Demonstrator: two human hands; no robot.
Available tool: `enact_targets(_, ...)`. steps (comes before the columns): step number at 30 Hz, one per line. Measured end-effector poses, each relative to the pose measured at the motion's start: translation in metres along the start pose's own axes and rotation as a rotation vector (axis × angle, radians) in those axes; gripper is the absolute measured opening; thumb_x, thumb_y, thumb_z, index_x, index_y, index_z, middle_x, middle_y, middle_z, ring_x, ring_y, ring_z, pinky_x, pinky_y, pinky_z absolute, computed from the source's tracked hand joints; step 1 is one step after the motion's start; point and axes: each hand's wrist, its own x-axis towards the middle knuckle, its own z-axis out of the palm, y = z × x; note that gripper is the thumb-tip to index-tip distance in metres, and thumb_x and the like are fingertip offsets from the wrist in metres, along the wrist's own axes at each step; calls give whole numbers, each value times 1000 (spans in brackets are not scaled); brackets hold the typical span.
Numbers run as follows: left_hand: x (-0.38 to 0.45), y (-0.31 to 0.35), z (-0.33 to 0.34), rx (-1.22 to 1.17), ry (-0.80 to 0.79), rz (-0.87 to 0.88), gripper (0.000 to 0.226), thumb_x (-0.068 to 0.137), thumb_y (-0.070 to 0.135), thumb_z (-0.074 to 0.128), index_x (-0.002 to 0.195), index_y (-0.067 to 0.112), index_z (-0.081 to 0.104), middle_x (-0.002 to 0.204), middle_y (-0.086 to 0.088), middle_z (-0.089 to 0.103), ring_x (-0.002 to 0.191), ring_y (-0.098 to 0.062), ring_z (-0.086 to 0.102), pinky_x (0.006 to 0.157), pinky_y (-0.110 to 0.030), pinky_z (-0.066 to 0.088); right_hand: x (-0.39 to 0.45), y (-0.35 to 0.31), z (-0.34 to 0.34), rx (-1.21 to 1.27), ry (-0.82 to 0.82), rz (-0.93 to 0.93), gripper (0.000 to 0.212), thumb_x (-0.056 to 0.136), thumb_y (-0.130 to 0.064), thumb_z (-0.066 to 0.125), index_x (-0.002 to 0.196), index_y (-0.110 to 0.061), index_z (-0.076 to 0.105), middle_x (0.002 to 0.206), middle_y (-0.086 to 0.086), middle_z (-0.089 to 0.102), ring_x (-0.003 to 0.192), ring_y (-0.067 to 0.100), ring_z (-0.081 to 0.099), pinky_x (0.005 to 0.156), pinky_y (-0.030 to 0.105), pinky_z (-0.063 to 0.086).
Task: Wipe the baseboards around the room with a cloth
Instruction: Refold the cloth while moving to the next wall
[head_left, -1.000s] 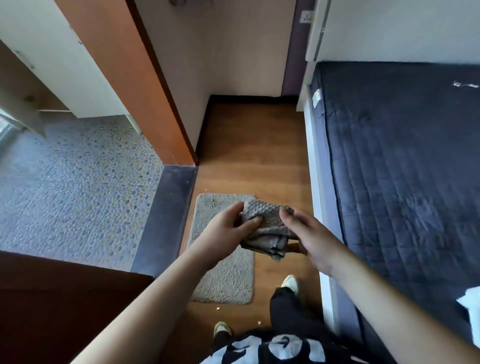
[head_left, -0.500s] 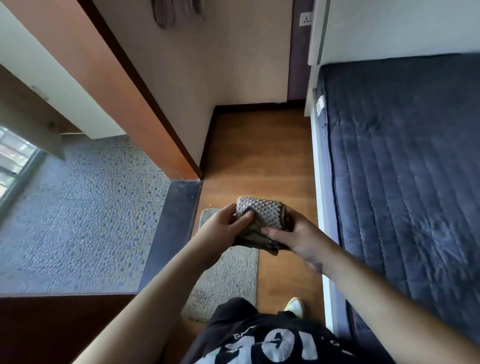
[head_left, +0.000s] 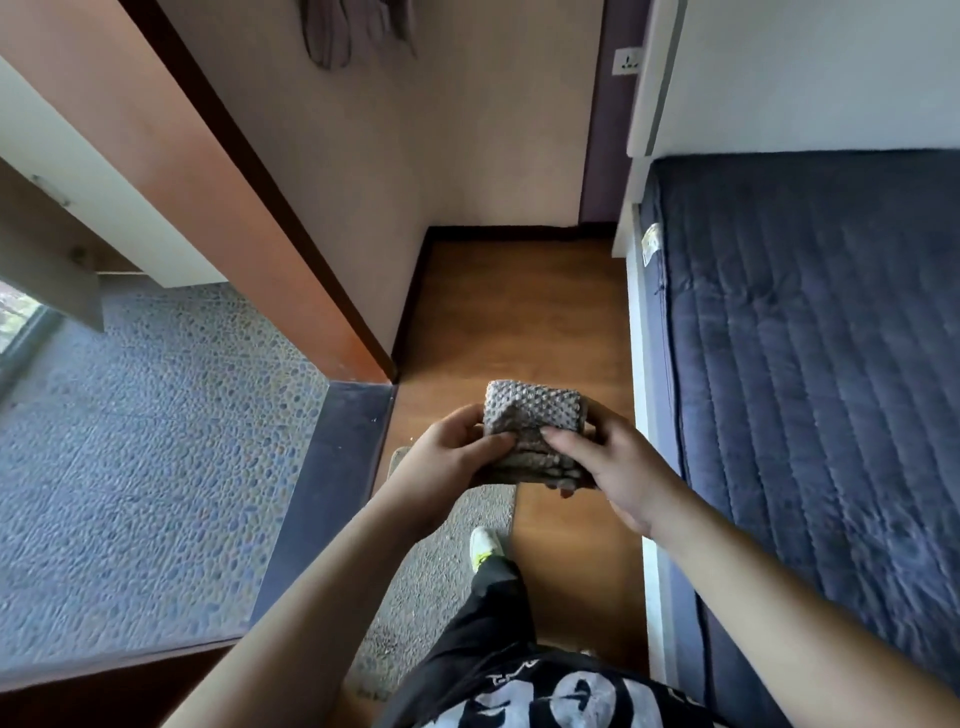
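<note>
A folded grey waffle-textured cloth (head_left: 532, 415) is held in front of me at waist height, over the wooden floor. My left hand (head_left: 449, 457) grips its left edge, thumb on top. My right hand (head_left: 613, 467) grips its right side, thumb pressed on the top fold. A dark baseboard (head_left: 511, 233) runs along the foot of the far wall, and another stretch of the dark baseboard (head_left: 408, 306) follows the left wall down to the door frame.
A bed with a dark blue quilted mattress (head_left: 810, 374) fills the right side, leaving a narrow strip of wooden floor (head_left: 519, 317). A grey mat (head_left: 441, 566) lies under my feet. At left, an orange door frame (head_left: 218, 208) opens onto a pebble-patterned floor (head_left: 140, 452).
I have stepped forward over the mat toward the far wall. Both hands kept hold of the cloth and squared its fold, raising it slightly.
</note>
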Motion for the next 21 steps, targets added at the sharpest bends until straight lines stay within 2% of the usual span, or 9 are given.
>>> enact_targets(4, 45, 20, -32, 71, -60, 37, 22, 98, 16, 60, 118, 7, 61, 101, -14, 74, 97, -29, 72, 77, -33, 59, 52, -15, 5, -68, 15, 15, 19, 93, -12, 64, 105, -26, 67, 89, 7, 73, 64, 20, 67, 47, 28, 50)
enact_targets(7, 77, 37, -55, 3, -71, 46, 22, 99, 9, 58, 120, 11, 61, 101, -14, 74, 93, -29, 72, 73, -32, 58, 91, -30, 15, -96, -22, 25, 17, 92, -13, 65, 102, -27, 67, 89, 4, 74, 65, 19, 69, 48, 28, 51)
enact_targets(9, 94, 47, -66, -54, -87, 47, 24, 99, 3, 54, 122, 8, 59, 99, -15, 73, 87, -26, 71, 69, -28, 57, 112, -39, 21, -79, -39, 41, 17, 88, -20, 69, 105, -24, 68, 95, 5, 74, 74, 20, 71, 53, 27, 53)
enact_targets(11, 111, 57, -76, -84, -91, 62, 26, 99, 0, 52, 123, 7, 58, 100, -17, 72, 86, -26, 70, 67, -28, 56, 130, -46, 24, -13, -57, 50, 30, 81, -28, 71, 111, -22, 67, 105, 7, 73, 88, 21, 72, 60, 27, 55)
enact_targets(13, 130, 68, -84, -97, -83, 58, 27, 99, 0, 51, 123, 10, 58, 102, -16, 72, 87, -25, 70, 66, -28, 56, 149, -54, 22, 75, -78, 74, 39, 81, -29, 69, 119, -22, 63, 112, 7, 72, 97, 22, 71, 66, 28, 56)
enact_targets(15, 148, 78, -89, -123, -77, 45, 28, 99, 0, 49, 124, 12, 57, 101, -10, 73, 87, -22, 71, 65, -26, 56, 166, -63, 15, 125, -135, 80, 37, 85, -26, 65, 123, -26, 62, 113, 8, 71, 99, 26, 70, 70, 30, 57)
enact_targets(18, 175, 91, -86, -185, -91, 36, 30, 98, -4, 48, 118, 16, 58, 102, -8, 71, 87, -23, 70, 64, -27, 57, 190, -78, 3, 96, -142, 61, 32, 89, -20, 62, 117, -35, 67, 109, 5, 72, 91, 27, 71, 66, 29, 57)
enact_targets(21, 211, 105, -71, -219, -84, 53, 36, 96, -5, 49, 100, 25, 69, 100, -7, 72, 86, -21, 71, 66, -29, 57, 222, -89, -21, 107, -92, 48, 37, 97, -4, 51, 119, -31, 65, 104, 5, 73, 76, 26, 71, 59, 27, 55)
